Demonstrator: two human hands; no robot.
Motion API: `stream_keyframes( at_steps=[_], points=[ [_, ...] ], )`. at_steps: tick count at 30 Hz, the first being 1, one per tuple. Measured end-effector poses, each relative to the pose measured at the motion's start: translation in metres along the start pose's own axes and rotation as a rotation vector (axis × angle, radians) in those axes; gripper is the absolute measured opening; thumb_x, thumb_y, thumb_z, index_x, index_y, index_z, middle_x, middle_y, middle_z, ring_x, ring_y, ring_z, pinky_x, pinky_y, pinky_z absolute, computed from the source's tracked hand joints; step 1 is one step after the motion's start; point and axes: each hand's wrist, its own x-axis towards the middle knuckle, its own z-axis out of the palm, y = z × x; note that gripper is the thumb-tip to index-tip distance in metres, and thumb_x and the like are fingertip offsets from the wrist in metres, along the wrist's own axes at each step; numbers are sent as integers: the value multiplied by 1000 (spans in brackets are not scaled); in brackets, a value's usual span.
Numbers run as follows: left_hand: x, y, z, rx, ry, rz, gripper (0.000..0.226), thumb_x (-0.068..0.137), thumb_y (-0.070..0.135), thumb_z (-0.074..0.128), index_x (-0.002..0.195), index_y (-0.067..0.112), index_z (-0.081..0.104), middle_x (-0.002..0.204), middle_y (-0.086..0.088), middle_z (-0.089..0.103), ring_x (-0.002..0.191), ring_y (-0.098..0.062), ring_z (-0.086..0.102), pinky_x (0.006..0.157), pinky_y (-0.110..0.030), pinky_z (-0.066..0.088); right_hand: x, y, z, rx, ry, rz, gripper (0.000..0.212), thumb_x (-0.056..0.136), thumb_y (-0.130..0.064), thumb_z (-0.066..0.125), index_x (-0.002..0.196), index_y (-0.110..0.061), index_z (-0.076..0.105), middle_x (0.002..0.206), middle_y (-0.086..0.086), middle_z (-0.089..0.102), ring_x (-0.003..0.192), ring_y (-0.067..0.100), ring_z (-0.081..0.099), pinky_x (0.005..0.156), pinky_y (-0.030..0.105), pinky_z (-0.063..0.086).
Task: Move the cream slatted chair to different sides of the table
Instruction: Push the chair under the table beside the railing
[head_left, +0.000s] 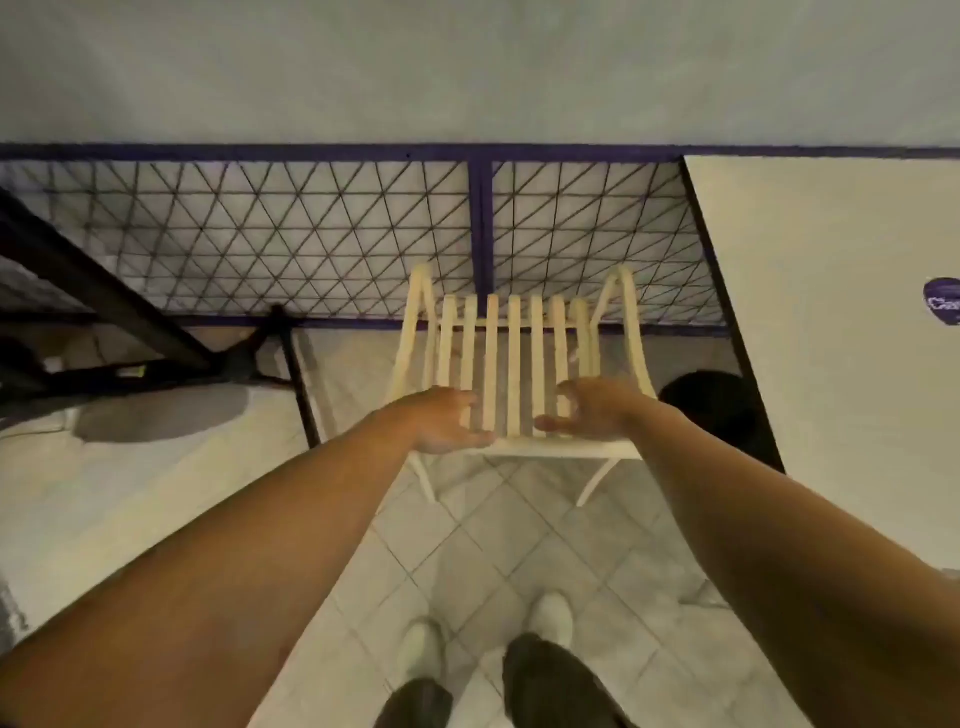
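Observation:
The cream slatted chair (514, 353) stands on the tiled floor straight ahead of me, its back toward me and its seat facing a mesh railing. The white table (841, 332) with a dark edge lies just right of the chair. My left hand (447, 421) is at the left part of the backrest's top rail, fingers spread and not closed around it. My right hand (589, 410) hovers at the right part of the same rail with loosely curled, parted fingers. Neither hand is wrapped around the rail.
A blue-framed mesh railing (483, 218) runs across behind the chair. A dark metal frame (104, 296) slants in at the left. A dark round object (711, 410) sits under the table edge. My white shoes (550, 618) stand on pale tiles (498, 545).

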Motion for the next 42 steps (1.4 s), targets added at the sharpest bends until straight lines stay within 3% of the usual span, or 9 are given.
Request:
stream_keyframes(
  at_steps=[3, 7, 11, 14, 17, 22, 30, 42],
  points=[
    [21, 1, 24, 25, -68, -42, 84, 88, 62, 62, 154, 20, 31, 152, -6, 43, 129, -26, 49, 99, -34, 44, 12, 13, 14, -55, -71, -26, 90, 80, -74, 58, 150, -23, 36, 153, 4, 41, 138, 28, 40, 112, 43, 31],
    [39, 1, 46, 169, -70, -49, 73, 85, 56, 67, 148, 30, 41, 127, 0, 62, 103, -22, 62, 80, -33, 51, 20, 27, 33, -62, -201, -54, 74, 82, -50, 73, 145, -26, 44, 141, 1, 53, 129, 25, 48, 108, 40, 37],
    [50, 1, 44, 217, -97, -40, 67, 89, 26, 66, 147, 45, 39, 121, 0, 62, 93, -21, 60, 80, -36, 53, 30, 33, 37, -99, -238, -47, 69, 83, -16, 75, 144, -32, 47, 130, 1, 62, 119, 23, 56, 103, 39, 43],
    [55, 1, 47, 227, -119, -49, 77, 89, 4, 58, 146, 52, 38, 115, 0, 61, 87, -22, 58, 79, -38, 54, 34, 37, 39, -72, -260, -33, 76, 83, -4, 70, 146, -38, 42, 131, 3, 60, 117, 25, 56, 102, 39, 43],
    [53, -1, 47, 260, -82, -24, 83, 89, -3, 54, 148, 52, 35, 105, 1, 55, 82, -22, 56, 75, -36, 51, 36, 37, 42, -71, -254, -25, 78, 85, 0, 66, 146, -41, 40, 127, 2, 61, 111, 24, 57, 96, 36, 45],
    [49, -4, 51, 282, -28, 9, 85, 89, -5, 56, 150, 50, 35, 112, -2, 59, 93, -25, 63, 81, -39, 54, 28, 32, 44, -96, -223, -10, 76, 86, -1, 64, 146, -41, 40, 121, 0, 62, 97, 18, 55, 88, 30, 43],
    [38, -15, 50, 316, -50, 59, 76, 90, -4, 55, 148, 43, 42, 109, -1, 53, 92, -26, 59, 73, -36, 47, 8, 15, 64, -64, -222, 38, 74, 87, -4, 63, 148, -37, 39, 114, 0, 62, 91, 17, 57, 81, 29, 45],
    [41, -72, 14, 519, -138, 298, 73, 90, -2, 60, 146, 42, 46, 120, -6, 57, 100, -29, 60, 75, -37, 49, 0, -60, 111, 151, -124, 277, 74, 87, -2, 64, 148, -36, 39, 117, 2, 63, 101, 20, 63, 90, 33, 52]
  ],
)
